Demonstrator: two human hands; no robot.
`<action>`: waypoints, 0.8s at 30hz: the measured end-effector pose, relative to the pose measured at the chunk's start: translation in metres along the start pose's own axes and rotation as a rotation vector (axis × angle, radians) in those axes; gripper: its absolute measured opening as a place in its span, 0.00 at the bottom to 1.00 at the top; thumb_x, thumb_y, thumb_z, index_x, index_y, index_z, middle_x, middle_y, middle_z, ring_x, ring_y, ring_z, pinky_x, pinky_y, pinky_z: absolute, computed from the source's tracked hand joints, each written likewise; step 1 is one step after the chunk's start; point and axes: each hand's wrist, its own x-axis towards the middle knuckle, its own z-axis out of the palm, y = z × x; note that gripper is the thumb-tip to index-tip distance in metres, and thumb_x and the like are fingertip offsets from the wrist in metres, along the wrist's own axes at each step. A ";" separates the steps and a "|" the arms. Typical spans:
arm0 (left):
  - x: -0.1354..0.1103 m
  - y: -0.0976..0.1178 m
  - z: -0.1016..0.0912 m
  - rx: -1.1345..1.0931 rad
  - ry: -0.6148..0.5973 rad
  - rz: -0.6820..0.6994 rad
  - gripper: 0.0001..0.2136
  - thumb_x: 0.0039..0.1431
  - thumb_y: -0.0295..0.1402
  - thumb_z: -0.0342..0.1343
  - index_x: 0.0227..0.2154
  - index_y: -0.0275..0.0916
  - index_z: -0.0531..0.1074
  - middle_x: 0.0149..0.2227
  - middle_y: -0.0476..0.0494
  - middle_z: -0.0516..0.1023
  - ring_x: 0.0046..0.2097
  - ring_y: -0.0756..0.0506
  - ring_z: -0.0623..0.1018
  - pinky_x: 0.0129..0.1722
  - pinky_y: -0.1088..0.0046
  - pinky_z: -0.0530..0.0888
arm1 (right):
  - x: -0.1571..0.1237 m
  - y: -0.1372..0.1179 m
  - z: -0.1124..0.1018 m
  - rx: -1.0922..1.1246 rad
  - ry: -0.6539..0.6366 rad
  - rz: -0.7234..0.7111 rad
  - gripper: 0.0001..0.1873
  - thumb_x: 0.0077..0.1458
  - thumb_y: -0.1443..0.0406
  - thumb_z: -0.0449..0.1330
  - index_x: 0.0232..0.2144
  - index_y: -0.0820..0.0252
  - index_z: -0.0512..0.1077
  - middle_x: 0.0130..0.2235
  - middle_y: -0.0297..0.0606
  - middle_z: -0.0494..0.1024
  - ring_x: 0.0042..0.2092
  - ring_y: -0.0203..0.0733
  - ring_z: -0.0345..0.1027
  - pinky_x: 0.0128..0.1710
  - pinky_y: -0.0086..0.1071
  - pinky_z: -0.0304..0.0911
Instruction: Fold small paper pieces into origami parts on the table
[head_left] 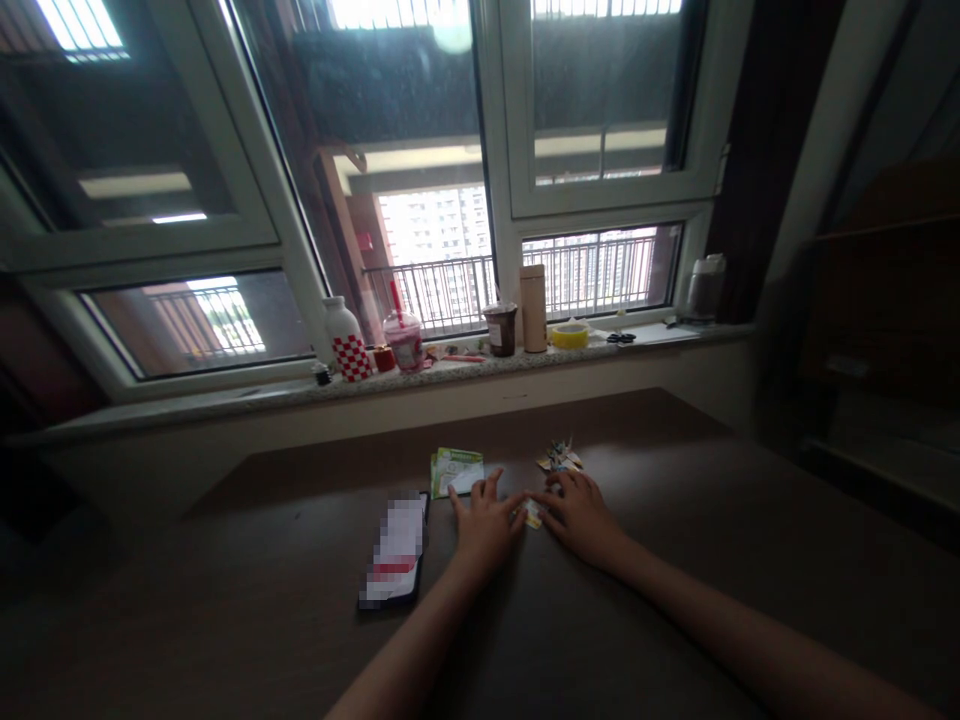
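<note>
A small pale card (532, 516) is pinned to the dark table (675, 600) at lower centre of the frame, touched by the fingertips of the left hand (486, 525) and right hand (581, 518), both hands laid flat and spread. Green cards (457, 470) are seen just above, a phone (396, 552) at left.

A: table (675, 600) is dark brown; the cards (459, 468) are green and white; the little card (533, 516) looks yellow and white

B: yep; bottle (346, 340) is white with a red-and-white check band; tape roll (570, 335) yellow; flask (533, 308) beige; window frames (502, 150) white
</note>
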 end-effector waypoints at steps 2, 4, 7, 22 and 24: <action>0.000 0.000 0.000 0.020 0.012 0.011 0.14 0.62 0.46 0.51 0.50 0.65 0.71 0.64 0.47 0.62 0.62 0.35 0.63 0.58 0.27 0.40 | 0.000 -0.001 -0.001 -0.010 -0.006 -0.004 0.17 0.61 0.58 0.56 0.52 0.40 0.72 0.52 0.40 0.71 0.56 0.49 0.60 0.58 0.48 0.52; -0.001 0.001 -0.001 0.033 0.028 0.016 0.14 0.62 0.46 0.51 0.49 0.63 0.72 0.63 0.47 0.63 0.62 0.35 0.63 0.59 0.28 0.38 | 0.000 -0.003 -0.004 -0.024 -0.006 -0.012 0.16 0.61 0.58 0.56 0.50 0.42 0.73 0.50 0.39 0.73 0.55 0.49 0.61 0.59 0.48 0.52; -0.003 0.003 -0.002 0.033 0.061 0.022 0.13 0.62 0.45 0.51 0.48 0.61 0.74 0.63 0.45 0.63 0.63 0.35 0.62 0.60 0.29 0.38 | 0.000 -0.007 -0.009 -0.056 0.014 -0.017 0.14 0.60 0.58 0.56 0.48 0.44 0.74 0.48 0.40 0.74 0.54 0.49 0.62 0.59 0.48 0.50; -0.008 0.006 -0.019 -0.015 0.123 0.075 0.08 0.60 0.40 0.57 0.34 0.50 0.81 0.55 0.45 0.70 0.57 0.40 0.68 0.64 0.36 0.44 | -0.002 -0.012 -0.016 -0.138 0.021 -0.008 0.16 0.61 0.56 0.56 0.50 0.41 0.74 0.51 0.43 0.74 0.56 0.52 0.60 0.58 0.50 0.49; -0.009 0.005 -0.021 -0.027 0.121 0.081 0.08 0.59 0.41 0.57 0.32 0.49 0.81 0.54 0.44 0.71 0.57 0.40 0.69 0.64 0.37 0.43 | -0.002 -0.011 -0.015 -0.139 0.028 -0.008 0.16 0.61 0.56 0.56 0.50 0.41 0.74 0.51 0.43 0.74 0.56 0.52 0.60 0.58 0.50 0.48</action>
